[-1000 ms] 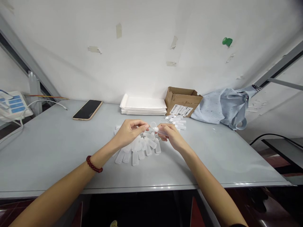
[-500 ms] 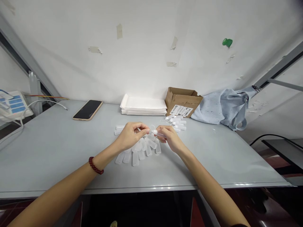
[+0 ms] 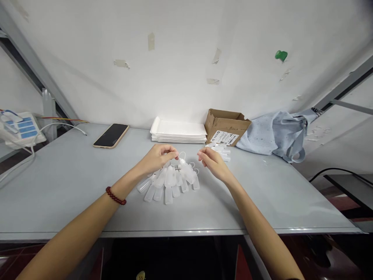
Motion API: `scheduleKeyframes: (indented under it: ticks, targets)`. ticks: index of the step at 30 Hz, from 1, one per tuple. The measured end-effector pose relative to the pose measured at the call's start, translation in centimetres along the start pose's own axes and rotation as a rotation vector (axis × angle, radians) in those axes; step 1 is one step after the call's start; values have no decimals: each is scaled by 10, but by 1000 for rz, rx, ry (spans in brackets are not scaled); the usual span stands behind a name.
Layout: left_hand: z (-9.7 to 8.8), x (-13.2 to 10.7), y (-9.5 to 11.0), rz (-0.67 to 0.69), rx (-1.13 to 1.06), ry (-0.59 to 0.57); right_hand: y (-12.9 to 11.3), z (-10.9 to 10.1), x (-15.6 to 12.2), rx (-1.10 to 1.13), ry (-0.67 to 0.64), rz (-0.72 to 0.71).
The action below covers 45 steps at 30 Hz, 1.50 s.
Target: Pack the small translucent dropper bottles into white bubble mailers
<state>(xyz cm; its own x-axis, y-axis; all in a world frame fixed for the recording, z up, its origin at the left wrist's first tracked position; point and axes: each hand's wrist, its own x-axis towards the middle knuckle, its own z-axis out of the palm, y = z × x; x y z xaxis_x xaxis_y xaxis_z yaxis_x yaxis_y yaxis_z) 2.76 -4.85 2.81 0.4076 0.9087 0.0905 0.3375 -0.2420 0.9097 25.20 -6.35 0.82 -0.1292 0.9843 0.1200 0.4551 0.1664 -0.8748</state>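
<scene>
Translucent plastic bottles point(image 3: 168, 194) lay fanned in a heap on the grey table point(image 3: 72, 194), between its front and back edges, near the middle of its width. One capped bottle point(image 3: 186, 171) slanted over that heap, its tip at the fingers of the left hand point(image 3: 157, 160). A smaller group of bottles point(image 3: 225, 152) lay near the back edge, right of the middle, beside a cardboard box point(image 3: 225, 131). With bottles in both places, the work looked partway along, though which group was finished could not be told. The left thumb and forefinger were pinched on the bottle's tip, wrist angled inward. The right hand point(image 3: 215, 164) stood apart from it, fingers curled, visibly holding nothing; whether its fingertips met was unclear.
</scene>
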Motion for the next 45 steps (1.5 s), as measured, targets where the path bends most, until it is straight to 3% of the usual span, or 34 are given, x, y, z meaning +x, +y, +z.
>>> scheduleKeyframes:
  ticks: [2, 5, 10, 16, 22, 30, 45]
  targets:
    - [-2, 2, -5, -26, 58, -62, 12, -12, 6, -263, 93, -42]
    - [1, 5, -11, 24, 216, -50, 29, -32, 13, -672, 90, -3]
    - [7, 8, -18, 99, 436, 86, 38, -51, 14, -799, 47, 82]
    - [6, 8, -17, 47, 429, 178, 35, -44, 12, -858, -2, 127]
    - [8, 7, -14, 74, 410, 190, 34, -38, 13, -813, -30, 120]
    - [11, 4, -13, 91, 359, 193, 24, -39, 9, -575, -42, 34]
    - [19, -1, -13, 203, 333, 20, -1, -24, -4, -176, -129, -73]
